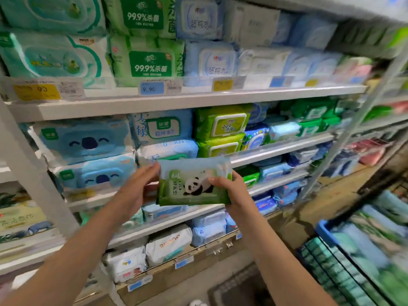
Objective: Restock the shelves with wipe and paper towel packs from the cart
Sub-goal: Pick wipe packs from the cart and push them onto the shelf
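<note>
A green wipe pack with a panda picture (pixel 194 182) is held up in front of the shelves, at the height of the third shelf from the top. My right hand (pixel 229 191) grips its right edge, thumb on the front. My left hand (pixel 136 186) holds its left edge with fingers stretched along the side. Behind the pack, the shelf unit (pixel 176 104) is packed with blue, green and white wipe packs. The cart (pixel 326 235), a blue basket with green and blue packs, stands at the lower right and looks blurred.
Price tags line the shelf fronts, such as a blue one reading 9.90 (pixel 152 88). Koala-face packs (pixel 84 142) sit left of the held pack. White packs (pixel 167 246) fill the lower shelves. A grey upright post (pixel 353 129) divides the shelving on the right.
</note>
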